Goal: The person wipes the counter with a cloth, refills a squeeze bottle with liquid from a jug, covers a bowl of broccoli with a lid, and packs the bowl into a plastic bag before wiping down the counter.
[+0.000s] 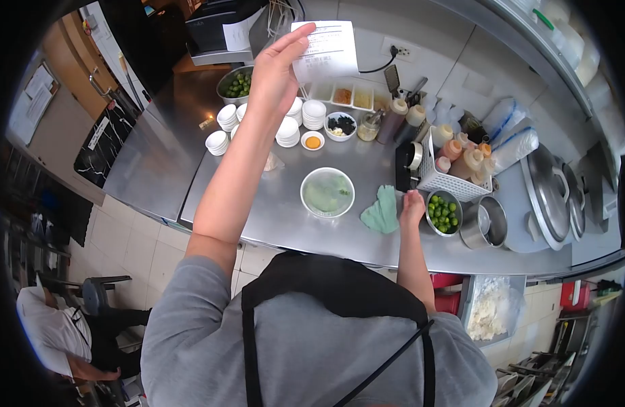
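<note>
My left hand (pixel 277 64) is raised over the back of the counter, pinching a printed receipt (pixel 329 57) between thumb and fingers. My right hand (pixel 413 207) is low at the right, its fingers curled together beside a green cloth (pixel 381 211) and just below a black tape dispenser (pixel 404 166). Whether anything sits in those fingers I cannot make out. Close to its right is a metal bowl of small green limes (pixel 444 216). In front of me stands a white round bowl (pixel 327 192) with pale green contents, seemingly under a clear cover.
Stacked white cups (pixel 289 132), a small dish of orange stuff (pixel 313 141) and a bowl of dark bits (pixel 340 126) line the back. A white basket of sauce bottles (pixel 456 178) and metal pots (pixel 485 224) stand right. Another person (pixel 62 325) is at lower left.
</note>
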Available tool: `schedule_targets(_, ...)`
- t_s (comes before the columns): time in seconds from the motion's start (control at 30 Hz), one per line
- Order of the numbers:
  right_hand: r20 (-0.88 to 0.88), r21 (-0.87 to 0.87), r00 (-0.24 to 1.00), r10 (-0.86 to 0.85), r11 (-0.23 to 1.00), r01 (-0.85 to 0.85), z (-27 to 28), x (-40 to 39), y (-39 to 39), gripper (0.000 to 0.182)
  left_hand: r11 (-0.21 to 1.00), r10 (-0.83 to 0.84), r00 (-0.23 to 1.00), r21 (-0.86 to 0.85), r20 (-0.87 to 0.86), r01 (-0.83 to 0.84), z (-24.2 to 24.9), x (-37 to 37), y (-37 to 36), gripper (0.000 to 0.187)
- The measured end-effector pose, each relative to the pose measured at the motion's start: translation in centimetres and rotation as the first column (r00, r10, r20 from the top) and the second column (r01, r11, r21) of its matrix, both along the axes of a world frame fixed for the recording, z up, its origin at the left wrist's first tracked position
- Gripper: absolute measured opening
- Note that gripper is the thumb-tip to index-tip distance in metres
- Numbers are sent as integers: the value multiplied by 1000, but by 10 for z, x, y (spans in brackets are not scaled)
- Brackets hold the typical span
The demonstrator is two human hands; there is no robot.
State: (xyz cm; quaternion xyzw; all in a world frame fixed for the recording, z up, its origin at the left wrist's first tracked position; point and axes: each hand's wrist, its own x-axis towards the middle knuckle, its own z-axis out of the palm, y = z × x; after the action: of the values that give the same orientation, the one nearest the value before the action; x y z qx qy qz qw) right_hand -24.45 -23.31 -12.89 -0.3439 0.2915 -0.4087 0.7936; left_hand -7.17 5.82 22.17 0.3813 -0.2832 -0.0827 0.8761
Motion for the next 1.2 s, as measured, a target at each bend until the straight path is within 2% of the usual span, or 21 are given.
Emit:
schedule_targets(0.17,-190,150,975,120,984,-92,-3,8,-4,13,999,2,998,-35,-68,-5,-14,7,-4,31)
schedule_targets(0.23,-280,116,831,482,876,-469,-32,14,-21,15,999,-5,996,-46,-86,1,-20,8,-4,31)
schedule_targets(0.27,-388,150,836,389,921,-359,-12,14,-2,16,999,0,996,-42,-94,-4,-22,8,-3,32)
schedule_targets(0.3,-391,150,834,390,921,-360,-4,14,5,16,999,8,995,-41,-99,-12,-24,9,-2,33)
schedule_targets(0.37,-349,3,883,314,942,-335,5,13,17,14,999,19,993,-35,-116,-23,-31,12,0,33)
schedule_targets(0.4,-350,6,882,316,942,-335,20,15,23,14,999,24,992,-28,-124,-28,-34,13,1,33)
schedule_targets(0.47,-224,-153,942,251,945,-288,69,23,35,15,1000,14,990,-2,-142,-14,-42,15,1,35)
schedule_targets(0.53,-102,-230,955,280,927,-296,126,34,49,14,1000,-5,986,25,-166,9,-56,9,-5,36)
schedule_targets(0.6,21,-343,952,306,897,-281,185,38,75,17,971,142,988,202,-51,-129,-79,-9,-13,41)
schedule_targets(0.63,32,-362,952,305,891,-274,203,39,88,18,923,224,971,302,89,-241,-104,-12,-19,47)
schedule_targets(0.67,59,-385,935,349,872,-301,217,38,102,17,908,164,986,387,21,-159,-121,-23,-21,52)
schedule_targets(0.7,95,-432,917,388,846,-314,219,39,114,14,883,108,993,463,-52,-72,-133,-39,-21,58)
schedule_targets(0.8,-77,-465,902,425,785,-410,203,38,139,19,910,-77,992,401,-95,109,-151,-80,-23,70)
schedule_targets(0.87,-141,-459,887,440,765,-452,189,36,143,21,892,-72,991,437,-114,115,-157,-98,-22,69)
schedule_targets(0.93,-236,-771,960,147,573,-277,167,39,142,29,868,-71,984,477,-164,142,-161,-109,-18,66)
schedule_targets(0.97,-244,-766,958,150,576,-285,165,36,143,29,866,-69,982,479,-173,146,-164,-110,-16,66)
schedule_targets(1.03,-234,-488,892,387,747,-452,161,30,143,37,857,-172,932,418,-319,302,-172,-112,-9,67)
schedule_targets(1.07,-240,-481,888,391,747,-459,156,26,144,37,856,-167,930,419,-328,302,-172,-115,-6,67)
schedule_targets(1.13,-258,-297,837,483,784,-545,140,18,145,42,854,-216,841,321,-495,409,-171,-125,2,69)
schedule_targets(1.17,-265,-288,831,490,782,-553,128,16,146,42,856,-209,837,320,-506,407,-178,-128,8,69)
schedule_targets(1.2,-408,-340,811,418,755,-560,111,14,146,42,827,-154,837,395,-525,400,-189,-129,16,68)
